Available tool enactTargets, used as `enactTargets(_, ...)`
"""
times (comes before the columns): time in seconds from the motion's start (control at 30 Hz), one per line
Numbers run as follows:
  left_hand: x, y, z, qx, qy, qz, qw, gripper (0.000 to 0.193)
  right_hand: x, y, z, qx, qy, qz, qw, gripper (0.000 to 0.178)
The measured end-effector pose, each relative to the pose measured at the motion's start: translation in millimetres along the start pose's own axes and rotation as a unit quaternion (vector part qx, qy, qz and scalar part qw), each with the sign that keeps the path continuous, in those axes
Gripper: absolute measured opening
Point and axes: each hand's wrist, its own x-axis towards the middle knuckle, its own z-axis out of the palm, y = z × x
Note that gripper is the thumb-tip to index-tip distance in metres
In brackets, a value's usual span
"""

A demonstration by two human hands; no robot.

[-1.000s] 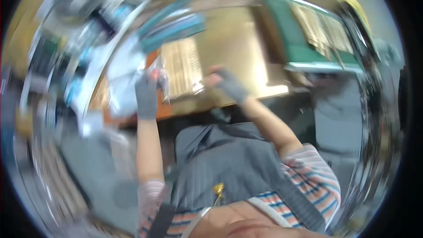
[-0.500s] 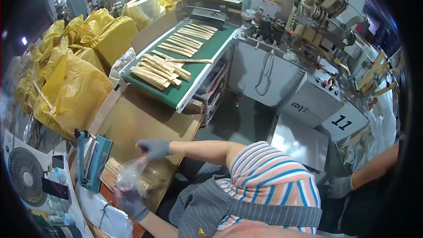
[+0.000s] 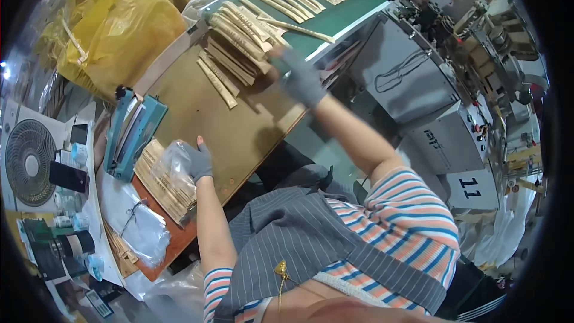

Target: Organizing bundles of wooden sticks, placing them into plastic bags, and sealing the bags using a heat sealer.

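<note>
My left hand (image 3: 200,161), in a grey glove, is closed on a crumpled clear plastic bag (image 3: 175,158), one bare fingertip sticking up. Below the bag lies a pile of slim tan sticks (image 3: 158,179) with printed marks, beside a teal hand-lever bag sealer (image 3: 139,137). My right hand (image 3: 302,81), also gloved and smeared by motion, is at the near end of a green conveyor belt (image 3: 353,18). Its fingers reach the edge of a heap of tan sticks (image 3: 242,27); whether they grip any is unclear. More sticks (image 3: 218,81) lie on the brown table (image 3: 209,125) just below the belt.
Yellow plastic sacks (image 3: 125,30) stand at the far left. A fan (image 3: 31,161) and a phone (image 3: 69,176) are on the left side, with a stack of clear bags (image 3: 134,221) nearer me. Grey machine cabinets (image 3: 397,72) stand to the right.
My right hand has left the plastic bag and moved out to the belt's near end. Sticks now lie on the table below the belt. The whole view has shifted.
</note>
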Motion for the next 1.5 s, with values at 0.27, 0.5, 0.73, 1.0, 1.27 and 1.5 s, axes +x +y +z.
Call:
enactTargets(0.27,-6.3,-5.8,5.5,-0.074,-0.041,-0.037,0.996,0.078,42.9,121.0,-3.8,-0.240,-0.072,0.056,0.967,0.015)
enactTargets(0.5,-4.0,-14.9,25.6,-0.062,0.033,-0.008,0.998,0.070,104.9,92.8,16.4,-0.100,-0.132,0.282,0.945,0.045)
enactTargets(0.73,-5.9,-8.2,20.8,-0.152,0.010,-0.032,0.988,0.073,39.7,139.2,24.5,-0.195,0.012,0.305,0.932,0.070)
enactTargets(1.0,-0.5,20.8,-12.5,-0.077,-0.086,-0.045,0.992,0.082,18.8,160.8,12.4,-0.239,0.064,0.325,0.913,0.069)
enactTargets(1.27,-3.5,-13.0,2.7,-0.207,-0.053,-0.031,0.976,0.084,21.6,134.0,38.6,-0.199,0.064,0.324,0.923,0.064)
enactTargets(1.5,4.1,-3.8,-4.0,-0.083,-0.002,0.017,0.996,0.073,17.4,141.5,27.8,-0.214,0.114,0.302,0.922,0.066)
